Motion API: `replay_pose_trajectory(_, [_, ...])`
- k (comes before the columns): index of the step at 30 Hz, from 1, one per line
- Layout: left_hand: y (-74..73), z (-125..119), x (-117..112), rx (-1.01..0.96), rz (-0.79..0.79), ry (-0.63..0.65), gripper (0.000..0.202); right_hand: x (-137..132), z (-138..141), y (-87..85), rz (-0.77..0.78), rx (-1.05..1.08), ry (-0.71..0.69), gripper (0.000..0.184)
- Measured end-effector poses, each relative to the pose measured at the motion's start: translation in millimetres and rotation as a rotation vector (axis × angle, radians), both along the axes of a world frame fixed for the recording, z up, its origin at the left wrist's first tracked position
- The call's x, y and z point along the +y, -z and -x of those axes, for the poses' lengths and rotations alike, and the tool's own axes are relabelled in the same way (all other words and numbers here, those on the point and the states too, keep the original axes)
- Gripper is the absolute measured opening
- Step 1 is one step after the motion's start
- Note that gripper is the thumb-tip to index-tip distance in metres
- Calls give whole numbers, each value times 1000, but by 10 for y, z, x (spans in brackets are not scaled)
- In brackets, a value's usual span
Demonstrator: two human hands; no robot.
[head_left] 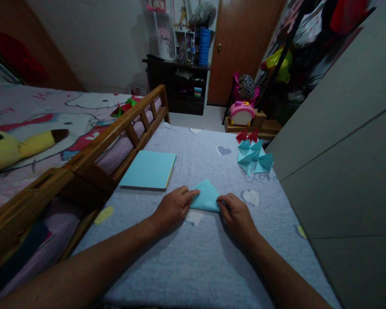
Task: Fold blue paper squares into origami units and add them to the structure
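A folded sheet of light blue origami paper point(206, 196), roughly triangular with its point facing away from me, lies on the bed sheet. My left hand point(174, 207) grips its left corner, the index finger reaching over the top. At the right corner, my right hand point(237, 216) pinches the edge between thumb and fingers. A square stack of blue paper point(149, 170) rests to the left, beyond my left hand. Several folded blue paper shapes point(253, 156) stand at the far right, with red folded paper point(247, 136) just behind them.
A wooden bed rail point(128, 128) runs along the left, with another bed and a yellow plush toy point(22, 150) beyond it. A pale cabinet point(341, 171) borders the right side. Farther back are a dark shelf point(176, 86) and a wooden door point(241, 47).
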State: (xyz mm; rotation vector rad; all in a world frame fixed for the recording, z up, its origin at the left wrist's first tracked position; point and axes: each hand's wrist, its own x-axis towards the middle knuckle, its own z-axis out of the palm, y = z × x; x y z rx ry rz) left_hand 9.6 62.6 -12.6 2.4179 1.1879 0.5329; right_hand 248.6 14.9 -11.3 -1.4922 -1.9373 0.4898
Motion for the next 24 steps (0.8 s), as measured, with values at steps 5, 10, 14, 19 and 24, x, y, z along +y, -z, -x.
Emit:
replay_pose_trajectory(5, [-23, -46, -1, 121, -25, -24, 33, -15, 5, 2, -15, -42, -1, 16])
replay_pose_trajectory(10, [-65, -42, -10, 78, 12, -25, 34, -36, -18, -40, -26, 6, -12, 14])
replay_pose_trajectory(14, [-114, -9, -49, -12, 58, 12, 33, -47, -63, -72, -15, 31, -38, 13])
replay_pose_trajectory(19, [-128, 9, -90, 41, 77, 13, 33, -46, -67, -70, 9, 33, -92, 14])
replay_pose_trajectory(24, [-115, -1, -99, 185, 68, -22, 34, -56, -45, -90, 30, 5, -102, 17])
